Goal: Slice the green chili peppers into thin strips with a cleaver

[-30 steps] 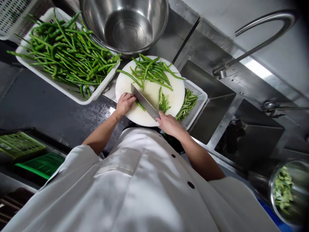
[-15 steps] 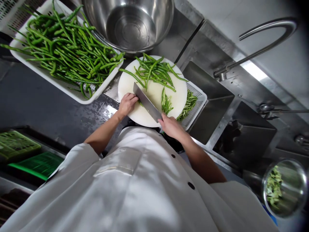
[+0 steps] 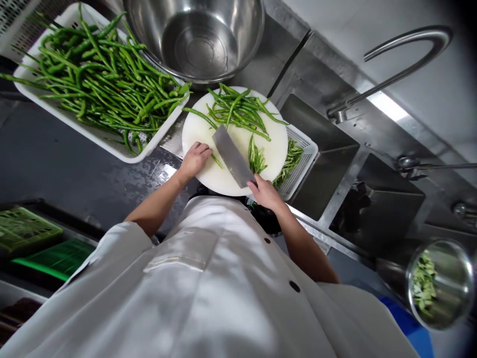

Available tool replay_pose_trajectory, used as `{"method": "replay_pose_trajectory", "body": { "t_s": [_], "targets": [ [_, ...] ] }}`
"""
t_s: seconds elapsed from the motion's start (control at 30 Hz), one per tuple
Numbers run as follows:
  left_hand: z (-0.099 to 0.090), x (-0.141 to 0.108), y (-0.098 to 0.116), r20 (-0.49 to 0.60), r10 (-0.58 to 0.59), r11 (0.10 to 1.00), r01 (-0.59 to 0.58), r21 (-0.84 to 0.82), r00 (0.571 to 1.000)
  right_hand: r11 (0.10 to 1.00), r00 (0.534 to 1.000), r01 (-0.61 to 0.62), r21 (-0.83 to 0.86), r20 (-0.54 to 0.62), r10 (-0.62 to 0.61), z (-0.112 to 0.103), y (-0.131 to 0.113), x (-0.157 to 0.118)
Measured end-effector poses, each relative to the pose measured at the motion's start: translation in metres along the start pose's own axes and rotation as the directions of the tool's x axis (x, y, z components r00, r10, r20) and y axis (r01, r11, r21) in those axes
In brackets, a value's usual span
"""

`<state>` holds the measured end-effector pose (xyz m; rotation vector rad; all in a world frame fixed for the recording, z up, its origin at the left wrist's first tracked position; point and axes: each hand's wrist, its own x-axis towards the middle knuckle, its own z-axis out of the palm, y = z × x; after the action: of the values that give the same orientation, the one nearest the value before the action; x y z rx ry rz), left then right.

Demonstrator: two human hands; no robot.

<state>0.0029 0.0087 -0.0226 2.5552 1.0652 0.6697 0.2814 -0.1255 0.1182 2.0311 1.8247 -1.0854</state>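
My right hand (image 3: 265, 192) is closed round the handle of a cleaver (image 3: 234, 156), its broad blade tilted over a round white cutting board (image 3: 203, 180). At the board's left side my left hand (image 3: 197, 158) is closed on a green chili pepper (image 3: 216, 160), whose end sticks out toward the blade. The rest of that pepper is hidden under the fingers. Whole green peppers (image 3: 238, 110) lie heaped on the far part of the board. A small pile of sliced peppers (image 3: 256, 158) sits right of the blade.
A white basket (image 3: 131, 159) full of long green peppers stands at the left, beside a large steel bowl (image 3: 201, 49). Right of the board, a perforated basket (image 3: 306, 158) holds cut peppers. Beyond are steel sinks (image 3: 316, 184), a faucet (image 3: 402, 74) and a pot (image 3: 452, 288) with chopped greens.
The cleaver has shifted right, away from my left hand, and its blade has turned flatter. More of the held pepper's end now shows. My left hand stays at nearly the same spot.
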Motion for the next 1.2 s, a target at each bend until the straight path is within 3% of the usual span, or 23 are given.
{"method": "replay_pose_trajectory", "body": {
  "t_s": [0.17,0.3,0.4,0.63,0.73,0.83,0.93,1.0,1.1,1.2],
  "targets": [
    [0.002,-0.011,0.006,0.025,-0.009,0.999,0.011,-0.053,1.000,0.983,0.998,-0.040,-0.180,0.040,0.048,-0.011,-0.007,-0.042],
    [0.001,-0.014,0.008,0.019,-0.003,0.996,0.005,-0.084,1.000,0.963,0.992,-0.024,-0.267,0.114,0.056,-0.022,-0.017,-0.060],
    [0.000,-0.012,0.008,0.024,0.019,0.996,-0.017,-0.084,1.000,0.975,0.992,-0.013,-0.223,0.121,0.041,-0.017,-0.022,-0.052],
    [-0.006,-0.011,0.009,0.084,0.117,0.992,-0.113,-0.050,0.990,1.000,0.999,0.029,0.005,0.018,-0.029,0.015,-0.031,0.000],
    [-0.016,0.007,-0.009,0.060,0.077,0.997,-0.077,-0.005,0.995,0.995,0.999,0.031,0.093,0.007,-0.032,0.017,-0.016,-0.012],
    [-0.026,0.047,-0.042,-0.043,-0.046,0.990,0.051,0.132,0.998,0.988,0.997,0.081,0.135,0.001,-0.082,0.022,-0.001,-0.032],
    [-0.029,0.093,-0.077,0.043,-0.022,0.981,0.013,0.195,0.999,0.979,0.994,0.105,0.177,0.010,-0.109,0.032,0.002,-0.037],
    [-0.032,0.114,-0.094,0.133,0.024,0.976,-0.052,0.213,0.991,0.972,0.998,0.048,0.232,0.017,-0.053,0.037,0.003,-0.035],
    [-0.044,0.120,-0.105,0.213,0.104,0.950,-0.160,0.268,0.972,0.940,0.997,-0.073,0.333,0.018,0.071,0.039,0.017,-0.032],
    [-0.061,0.099,-0.093,0.133,0.113,0.937,-0.150,0.316,0.985,0.907,0.989,-0.138,0.398,0.002,0.150,0.037,0.040,-0.037]
  ]
}}
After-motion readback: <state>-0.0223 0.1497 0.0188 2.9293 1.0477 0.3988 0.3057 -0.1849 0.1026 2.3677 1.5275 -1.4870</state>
